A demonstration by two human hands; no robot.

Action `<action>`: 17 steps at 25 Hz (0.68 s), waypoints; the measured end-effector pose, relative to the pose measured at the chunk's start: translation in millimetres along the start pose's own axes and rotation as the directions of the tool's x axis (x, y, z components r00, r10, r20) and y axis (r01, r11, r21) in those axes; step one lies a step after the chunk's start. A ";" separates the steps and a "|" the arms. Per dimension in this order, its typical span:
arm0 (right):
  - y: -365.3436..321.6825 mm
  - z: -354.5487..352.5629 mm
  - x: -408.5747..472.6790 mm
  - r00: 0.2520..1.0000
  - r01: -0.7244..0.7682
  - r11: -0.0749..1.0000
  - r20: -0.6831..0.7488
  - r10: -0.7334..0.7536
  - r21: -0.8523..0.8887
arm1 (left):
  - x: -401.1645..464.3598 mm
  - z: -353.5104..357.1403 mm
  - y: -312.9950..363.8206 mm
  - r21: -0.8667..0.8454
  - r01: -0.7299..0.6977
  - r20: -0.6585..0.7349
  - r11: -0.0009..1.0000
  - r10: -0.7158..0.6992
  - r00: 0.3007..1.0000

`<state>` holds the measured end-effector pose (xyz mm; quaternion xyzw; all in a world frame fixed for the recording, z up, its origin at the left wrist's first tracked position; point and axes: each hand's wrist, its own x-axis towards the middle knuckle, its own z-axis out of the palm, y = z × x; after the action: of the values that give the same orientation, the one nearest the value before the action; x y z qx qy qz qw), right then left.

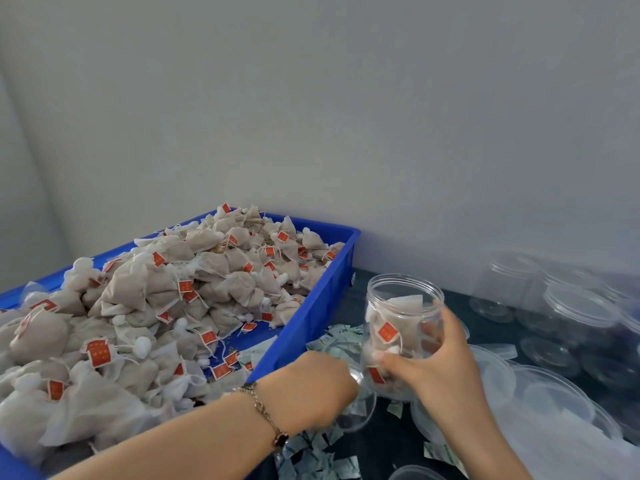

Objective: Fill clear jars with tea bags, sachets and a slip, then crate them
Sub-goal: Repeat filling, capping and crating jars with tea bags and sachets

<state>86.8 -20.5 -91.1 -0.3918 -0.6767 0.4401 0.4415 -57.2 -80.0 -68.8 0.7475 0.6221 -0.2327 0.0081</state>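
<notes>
Your right hand (436, 362) wraps fingers round the light, slick clear jar (401, 327); hold mid-wall, gently. Your left hand (311, 386) reaches the sachets (311, 448), its fingers hidden.

hands (311, 386): 2 | blue tray (332, 292): 1 | held jar (401, 327): 1

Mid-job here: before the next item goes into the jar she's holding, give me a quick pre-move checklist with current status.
1. Jar gripped by right hand: ok.
2. Jar mouth open, no lid: ok.
3. Room left in the jar above the tea bags: ok.
4. Left hand over the sachets beside the blue tray; holding one: cannot tell, blurred.
5. Slip in the jar: cannot tell.
6. Tea bag supply in tray: ok.
</notes>
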 end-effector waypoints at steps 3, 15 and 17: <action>0.2 0.9 0.7 0.999 -0.031 0.998 0.026 0.029 0.054 | -0.9 3.4 -4.8 -0.077 0.021 0.169 0.997 -0.008 0.986; 1.9 1.7 1.6 0.996 -0.074 0.995 0.058 0.070 0.068 | 9.2 12.3 14.4 -0.054 -0.231 0.118 0.971 0.236 0.965; 2.3 3.5 1.6 0.995 -0.076 0.996 0.060 0.074 0.043 | 8.9 12.3 17.9 -0.020 -0.232 0.117 0.972 0.233 0.965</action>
<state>83.3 -19.3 -93.6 -0.3939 -0.6638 0.4828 0.4136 -43.6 -79.5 -87.9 0.8001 0.5292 -0.2724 0.0746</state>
